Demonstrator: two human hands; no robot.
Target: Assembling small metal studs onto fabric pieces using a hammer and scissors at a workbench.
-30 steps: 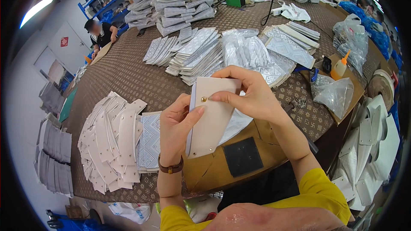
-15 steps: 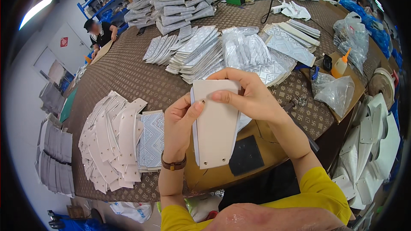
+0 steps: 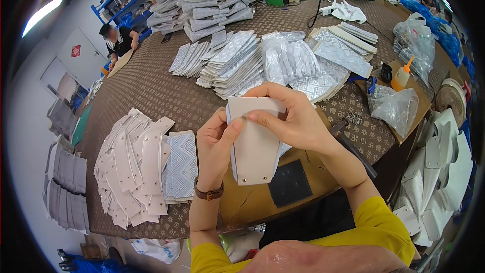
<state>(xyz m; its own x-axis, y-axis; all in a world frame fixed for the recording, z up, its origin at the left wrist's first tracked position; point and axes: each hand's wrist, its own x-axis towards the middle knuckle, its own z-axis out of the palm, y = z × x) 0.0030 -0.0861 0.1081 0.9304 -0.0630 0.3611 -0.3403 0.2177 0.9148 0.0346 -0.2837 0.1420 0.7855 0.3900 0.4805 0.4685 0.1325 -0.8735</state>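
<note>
Panel (image 3: 258, 149), pinched near its top by the left hand (image 3: 214, 139) and right hand (image 3: 297, 120) above the brown board (image 3: 236, 208), looks light, smooth and stiff yet bendable, its side edges seeming best to hold.

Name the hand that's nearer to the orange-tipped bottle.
Right. The right hand holds the cream panel by its upper right, with the orange-tipped bottle beyond it to the right; the left hand holds the panel's left side, farther off.
</note>
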